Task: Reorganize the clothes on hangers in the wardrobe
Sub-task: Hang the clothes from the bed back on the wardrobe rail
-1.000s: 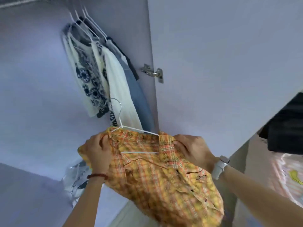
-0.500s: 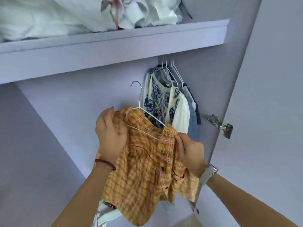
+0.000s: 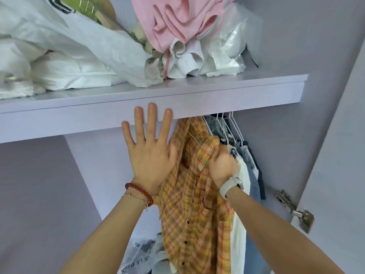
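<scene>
soft even daylight, faint shadows; wide-angle bending at edges, slight motion blur.

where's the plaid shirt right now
In the head view the plaid shirt hangs just under the shelf, right of centre, gripped at the collar by the right hand, with the other hanging clothes on its right.

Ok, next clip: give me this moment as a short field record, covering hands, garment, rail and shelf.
left hand: left hand open, fingers spread, beside the shirt's left shoulder
right hand: right hand grips the collar of the orange plaid shirt
garment: shirt raised up to the shelf's underside; hanger hook hidden
rail: rail itself not visible; white wire hangers carry other clothes to the right
shelf: lavender shelf piled with white bags and a pink garment
door: hinge at lower right
</scene>
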`<act>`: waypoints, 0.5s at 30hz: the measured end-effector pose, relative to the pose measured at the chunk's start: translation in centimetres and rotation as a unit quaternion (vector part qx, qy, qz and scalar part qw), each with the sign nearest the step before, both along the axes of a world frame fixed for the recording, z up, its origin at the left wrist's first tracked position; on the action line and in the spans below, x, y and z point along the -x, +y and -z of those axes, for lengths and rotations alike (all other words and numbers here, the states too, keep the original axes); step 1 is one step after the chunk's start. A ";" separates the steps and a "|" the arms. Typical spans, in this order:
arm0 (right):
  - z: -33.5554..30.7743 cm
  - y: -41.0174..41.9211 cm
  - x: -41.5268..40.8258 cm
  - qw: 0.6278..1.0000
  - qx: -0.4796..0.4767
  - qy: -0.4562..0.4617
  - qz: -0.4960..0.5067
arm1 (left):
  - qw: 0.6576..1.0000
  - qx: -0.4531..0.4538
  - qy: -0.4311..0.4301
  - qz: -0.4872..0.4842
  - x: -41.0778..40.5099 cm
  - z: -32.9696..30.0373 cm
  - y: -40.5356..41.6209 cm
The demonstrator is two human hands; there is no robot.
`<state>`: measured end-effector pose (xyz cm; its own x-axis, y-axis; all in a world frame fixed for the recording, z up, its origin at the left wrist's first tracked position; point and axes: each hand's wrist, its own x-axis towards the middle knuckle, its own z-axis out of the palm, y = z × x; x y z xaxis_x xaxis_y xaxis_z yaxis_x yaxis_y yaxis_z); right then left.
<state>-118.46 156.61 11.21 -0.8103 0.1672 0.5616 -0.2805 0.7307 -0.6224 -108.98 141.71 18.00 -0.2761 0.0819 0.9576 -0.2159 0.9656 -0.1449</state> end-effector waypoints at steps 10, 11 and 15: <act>3.3 1.6 -0.6 0.996 0.001 -0.039 -0.076 | 0.999 0.036 0.017 -0.010 1.1 0.2 -0.9; 3.4 1.8 -1.2 0.995 0.005 -0.041 -0.091 | 0.999 0.033 0.016 -0.007 0.9 0.2 -0.8; 3.7 3.5 -4.5 0.992 -0.031 -0.003 -0.125 | 0.998 -0.038 0.008 0.046 0.1 0.2 0.5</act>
